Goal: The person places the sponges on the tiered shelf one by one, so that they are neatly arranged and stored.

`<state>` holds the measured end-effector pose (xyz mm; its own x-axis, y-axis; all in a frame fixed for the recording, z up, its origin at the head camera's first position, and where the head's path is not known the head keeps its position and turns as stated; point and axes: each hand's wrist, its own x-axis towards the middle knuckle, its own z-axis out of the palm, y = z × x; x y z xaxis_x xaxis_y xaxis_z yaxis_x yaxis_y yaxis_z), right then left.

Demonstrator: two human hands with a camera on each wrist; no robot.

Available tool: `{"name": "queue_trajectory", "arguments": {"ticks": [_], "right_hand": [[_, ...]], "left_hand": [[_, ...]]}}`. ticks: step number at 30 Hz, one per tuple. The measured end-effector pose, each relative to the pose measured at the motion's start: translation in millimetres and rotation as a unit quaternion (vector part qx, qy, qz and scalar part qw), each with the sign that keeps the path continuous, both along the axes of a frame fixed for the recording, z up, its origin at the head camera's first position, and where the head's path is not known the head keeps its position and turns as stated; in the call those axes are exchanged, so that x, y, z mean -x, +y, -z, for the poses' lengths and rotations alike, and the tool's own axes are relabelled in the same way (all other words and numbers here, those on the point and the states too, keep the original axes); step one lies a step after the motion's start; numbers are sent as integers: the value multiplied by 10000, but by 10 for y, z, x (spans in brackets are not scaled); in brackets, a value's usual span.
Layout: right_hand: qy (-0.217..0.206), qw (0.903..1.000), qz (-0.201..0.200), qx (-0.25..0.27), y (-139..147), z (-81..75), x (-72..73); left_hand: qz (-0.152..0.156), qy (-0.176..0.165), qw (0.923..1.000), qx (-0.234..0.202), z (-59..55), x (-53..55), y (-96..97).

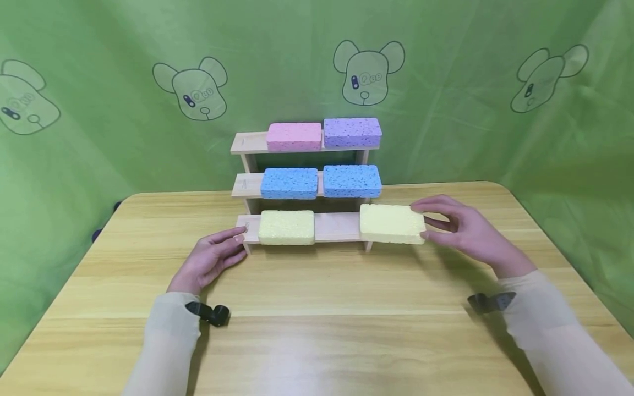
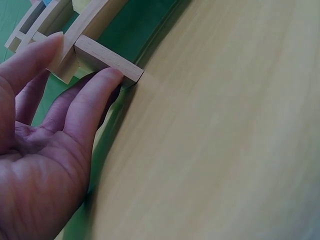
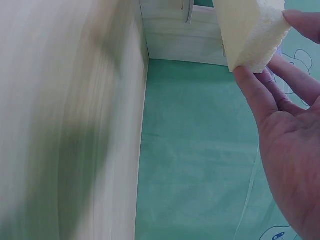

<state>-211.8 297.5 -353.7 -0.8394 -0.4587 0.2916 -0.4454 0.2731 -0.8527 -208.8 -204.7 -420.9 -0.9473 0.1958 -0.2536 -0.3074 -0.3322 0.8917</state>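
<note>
A three-step wooden rack (image 1: 338, 226) stands on the table. At the left end of its lowest step is my left hand (image 1: 212, 259); in the left wrist view its fingertips (image 2: 109, 75) grip the step's end and leg. My right hand (image 1: 460, 228) pinches a pale yellow sponge (image 1: 391, 224) by its right end. That sponge overlaps the right end of the lowest step and sticks out past it. In the right wrist view, thumb and fingers hold the yellow block's end from opposite sides. Another yellow sponge (image 1: 286, 227) lies toward the left of the same step.
Two blue sponges, one left (image 1: 289, 183) and one right (image 1: 352, 181), lie on the middle step. The top step bears a pink sponge (image 1: 294, 136) and a purple sponge (image 1: 352, 132). Behind the wooden table (image 1: 317, 341) hangs a green curtain (image 1: 282, 66) with bear-head prints.
</note>
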Motion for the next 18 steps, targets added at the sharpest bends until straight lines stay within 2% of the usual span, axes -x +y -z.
{"name": "queue_trajectory", "arguments": {"ticks": [18], "right_hand": [[38, 9999, 81, -103, -177, 81, 70]], "left_hand": [[10, -8, 10000, -42, 7, 9, -5]]}}
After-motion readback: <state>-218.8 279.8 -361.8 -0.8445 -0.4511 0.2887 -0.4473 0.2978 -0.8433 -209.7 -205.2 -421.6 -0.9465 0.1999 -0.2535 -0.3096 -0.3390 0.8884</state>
